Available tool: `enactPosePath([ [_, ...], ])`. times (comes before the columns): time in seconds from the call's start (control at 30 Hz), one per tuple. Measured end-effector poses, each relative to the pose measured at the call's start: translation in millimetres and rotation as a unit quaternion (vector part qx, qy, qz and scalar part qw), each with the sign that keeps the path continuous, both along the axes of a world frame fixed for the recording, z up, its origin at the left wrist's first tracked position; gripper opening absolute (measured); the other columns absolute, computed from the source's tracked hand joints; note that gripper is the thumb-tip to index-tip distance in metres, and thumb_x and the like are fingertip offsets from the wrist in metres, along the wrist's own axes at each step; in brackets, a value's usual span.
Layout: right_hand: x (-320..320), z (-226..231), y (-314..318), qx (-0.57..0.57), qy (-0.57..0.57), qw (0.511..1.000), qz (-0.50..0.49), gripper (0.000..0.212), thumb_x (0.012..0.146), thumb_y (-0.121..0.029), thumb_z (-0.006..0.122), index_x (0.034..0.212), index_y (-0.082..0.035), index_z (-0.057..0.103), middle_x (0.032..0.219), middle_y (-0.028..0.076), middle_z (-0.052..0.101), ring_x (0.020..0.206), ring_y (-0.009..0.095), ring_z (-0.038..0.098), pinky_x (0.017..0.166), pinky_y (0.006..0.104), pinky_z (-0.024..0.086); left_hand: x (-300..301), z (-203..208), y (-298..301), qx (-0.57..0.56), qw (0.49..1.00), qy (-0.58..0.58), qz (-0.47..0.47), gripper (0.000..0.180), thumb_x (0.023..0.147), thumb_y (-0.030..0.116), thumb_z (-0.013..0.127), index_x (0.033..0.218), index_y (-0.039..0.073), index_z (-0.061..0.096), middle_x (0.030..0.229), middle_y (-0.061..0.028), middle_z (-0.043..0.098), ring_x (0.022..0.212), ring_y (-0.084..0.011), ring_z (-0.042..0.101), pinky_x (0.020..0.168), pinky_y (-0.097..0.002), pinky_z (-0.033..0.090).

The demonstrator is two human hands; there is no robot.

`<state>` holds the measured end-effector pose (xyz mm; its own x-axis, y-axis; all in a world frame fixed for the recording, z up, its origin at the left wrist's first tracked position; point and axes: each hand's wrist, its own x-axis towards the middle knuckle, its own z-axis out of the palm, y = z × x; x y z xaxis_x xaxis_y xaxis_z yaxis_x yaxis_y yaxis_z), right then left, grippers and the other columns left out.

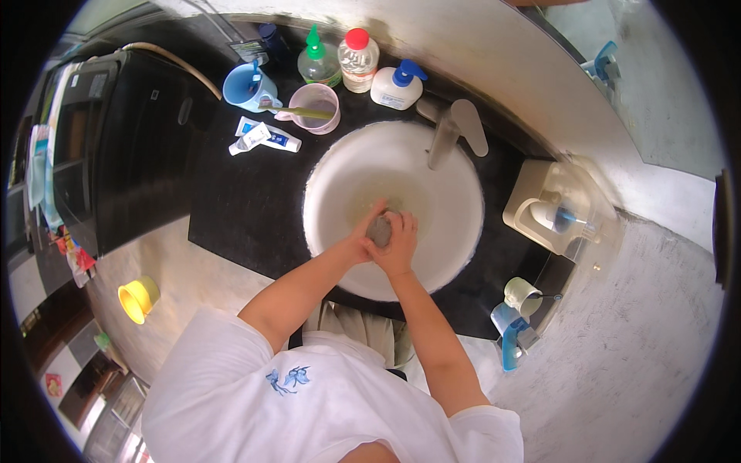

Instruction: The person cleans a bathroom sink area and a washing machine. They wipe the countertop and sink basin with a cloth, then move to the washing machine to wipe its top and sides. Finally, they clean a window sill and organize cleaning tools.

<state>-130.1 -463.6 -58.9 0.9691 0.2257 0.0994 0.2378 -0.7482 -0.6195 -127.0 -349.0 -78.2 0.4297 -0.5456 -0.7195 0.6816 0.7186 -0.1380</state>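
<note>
Both my hands are together over the white round sink [332, 193]. Between them is a grey, rounded lump [379, 231]; it could be a wadded cloth or a sponge, but I cannot tell which. My left hand [363, 241] cups it from the left side, thumb and fingers around it. From the right, my right hand [400, 241] closes over it with bent fingers. Under the hands, the bottom of the bowl looks slightly yellowish and wet. The metal faucet [444, 139] stands at the sink's far right edge, above and beyond my hands.
On the black counter [239, 208] stand a blue cup [245, 91], a pink cup [323, 123] with a toothbrush, toothpaste tubes [282, 139], a red-capped bottle [358, 65] and a pump bottle [395, 90]. A beige holder [527, 193] sits right; a yellow bucket [137, 299] lies left.
</note>
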Motion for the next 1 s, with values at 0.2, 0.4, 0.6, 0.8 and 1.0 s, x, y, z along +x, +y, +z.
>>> enactPosePath([
  [0.2,16,1,4,0.058,-0.011,0.998,0.028,0.038,0.071,-0.036,0.075,0.096,-0.010,0.064,0.093,0.011,0.064,0.082,0.033,0.061,0.069,0.0411,0.051,-6,-33,-14,0.022,0.999,-0.012,0.031,0.039,0.092,0.048,0.054,0.107,0.013,0.063,0.100,-0.0062,0.065,0.093,-0.0210,0.063,0.076,-0.0360,0.051],
  [0.4,10,-12,-6,0.155,0.112,0.981,-0.037,0.026,0.084,-0.028,0.063,0.090,-0.004,0.068,0.082,0.016,0.066,0.081,0.036,0.063,0.074,0.0400,0.051,-18,-24,-16,0.203,0.977,-0.056,-0.036,0.039,0.093,0.042,0.052,0.105,0.007,0.063,0.095,-0.0094,0.064,0.088,-0.0229,0.062,0.071,-0.0374,0.050],
  [0.6,24,-55,-42,0.198,0.288,0.924,-0.158,0.035,0.091,-0.018,0.048,0.117,0.004,0.055,0.111,0.019,0.060,0.102,0.032,0.058,0.095,0.0392,0.043,-33,-58,-21,0.527,0.776,-0.283,-0.200,0.052,0.092,0.034,0.053,0.125,-0.006,0.048,0.107,-0.0226,0.060,0.095,-0.0346,0.060,0.081,-0.0409,0.047],
  [0.8,0,-102,-55,-0.068,0.112,0.989,-0.075,0.052,0.086,-0.011,0.056,0.136,-0.004,0.043,0.128,0.021,0.046,0.107,0.038,0.055,0.099,0.0447,0.039,-55,-72,-5,0.610,0.721,-0.235,-0.231,0.076,0.084,0.026,0.064,0.143,-0.005,0.026,0.127,-0.0357,0.044,0.118,-0.0483,0.048,0.100,-0.0481,0.040],
  [1.0,15,-96,-53,-0.232,0.104,0.965,0.067,0.046,0.084,-0.019,0.063,0.128,-0.015,0.053,0.117,0.017,0.055,0.101,0.033,0.058,0.085,0.0472,0.045,-31,-28,4,0.637,0.557,-0.280,-0.453,0.073,0.081,0.026,0.066,0.138,-0.006,0.034,0.132,-0.0333,0.040,0.123,-0.0499,0.041,0.105,-0.0496,0.037],
])
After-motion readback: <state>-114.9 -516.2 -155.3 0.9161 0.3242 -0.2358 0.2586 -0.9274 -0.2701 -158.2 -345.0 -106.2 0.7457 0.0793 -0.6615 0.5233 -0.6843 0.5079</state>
